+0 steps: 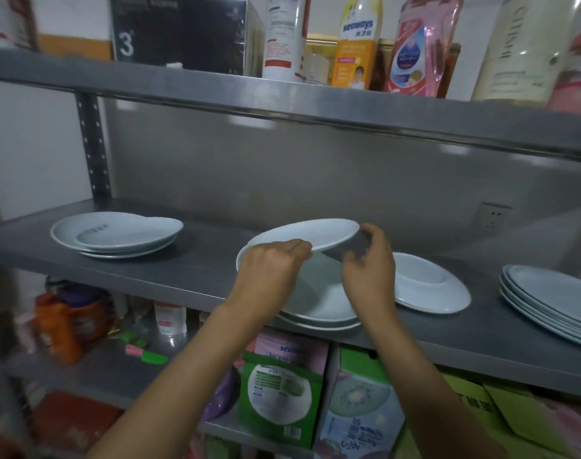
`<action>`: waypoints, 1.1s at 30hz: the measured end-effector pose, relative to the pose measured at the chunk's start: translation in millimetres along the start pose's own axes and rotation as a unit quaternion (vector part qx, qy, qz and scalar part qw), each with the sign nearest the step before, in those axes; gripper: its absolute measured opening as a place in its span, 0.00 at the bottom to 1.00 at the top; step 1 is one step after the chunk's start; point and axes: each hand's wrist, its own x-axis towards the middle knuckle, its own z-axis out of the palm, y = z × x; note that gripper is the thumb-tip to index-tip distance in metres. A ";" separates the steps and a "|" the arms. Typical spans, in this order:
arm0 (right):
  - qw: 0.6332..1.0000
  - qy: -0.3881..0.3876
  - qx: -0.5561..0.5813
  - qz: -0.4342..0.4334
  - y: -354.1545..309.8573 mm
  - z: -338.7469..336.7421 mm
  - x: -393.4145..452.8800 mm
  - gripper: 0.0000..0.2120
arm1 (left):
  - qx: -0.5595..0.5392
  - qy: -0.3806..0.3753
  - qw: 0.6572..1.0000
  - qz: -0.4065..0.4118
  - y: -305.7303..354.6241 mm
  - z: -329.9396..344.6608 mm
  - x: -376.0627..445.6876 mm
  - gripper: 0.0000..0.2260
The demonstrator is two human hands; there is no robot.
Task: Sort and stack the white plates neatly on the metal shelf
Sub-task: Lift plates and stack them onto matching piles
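A white plate (310, 233) is lifted and tilted above a middle stack of white plates (318, 304) on the grey metal shelf (189, 270). My left hand (270, 270) grips its near left rim. My right hand (370, 260) pinches its right rim. A stack of plates (116, 233) lies at the left of the shelf. To the right of my hands one plate (428, 286) rests alone. Farther right, a stack of larger plates (547, 299) runs out of view.
The upper shelf (282, 94) hangs close overhead, carrying bottles (358, 41) and a dark box (183, 31). Below the plate shelf stand cartons (282, 392), bottles (60, 323) and packets. A wall socket (494, 215) sits behind at the right.
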 end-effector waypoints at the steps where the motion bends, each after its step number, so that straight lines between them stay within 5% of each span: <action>1: 1.000 -0.004 0.014 -0.001 -4.8 4.0 1.7 0.23 | 0.006 0.017 1.000 -0.007 -4.9 -1.6 0.2 0.08; 12: 0.986 -0.156 -0.009 -0.055 -70.2 62.6 5.3 0.25 | 0.118 0.002 0.991 -0.055 -100.2 -39.4 -13.7 0.10; 22: 0.967 -0.218 -0.025 -0.132 -125.4 190.9 -42.7 0.16 | 0.127 -0.017 0.988 -0.085 -234.5 -71.6 -73.6 0.06; 33: 0.968 -0.234 -0.073 -0.048 -109.8 270.3 -65.3 0.15 | 0.140 -0.151 0.976 -0.068 -324.5 -74.4 -103.5 0.14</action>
